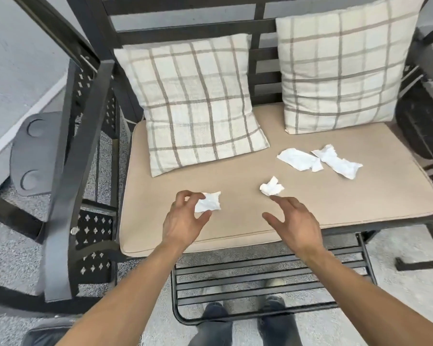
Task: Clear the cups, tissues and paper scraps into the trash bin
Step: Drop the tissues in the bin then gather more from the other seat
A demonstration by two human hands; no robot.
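The left hand (183, 218), low and left of centre in the frame, has thumb and fingers curved around a crumpled tissue (208, 201); the fingertips look to be on its left edge, but whether they press it yet I cannot tell. The right hand (294, 221), low and right of centre, is spread, its forefinger just short of a second wad (272, 187). Two flatter scraps, one (299, 159) touching the other (338, 162), lie further right, near the right pillow (340, 68). All four rest on the tan cushion (235, 236).

The paper should be nearly weightless, soft and easily crushed, so a light pinch anywhere on a raised crease ought to lift it; the flat scraps may need nipping at a curled edge. No cups or bin are in view.
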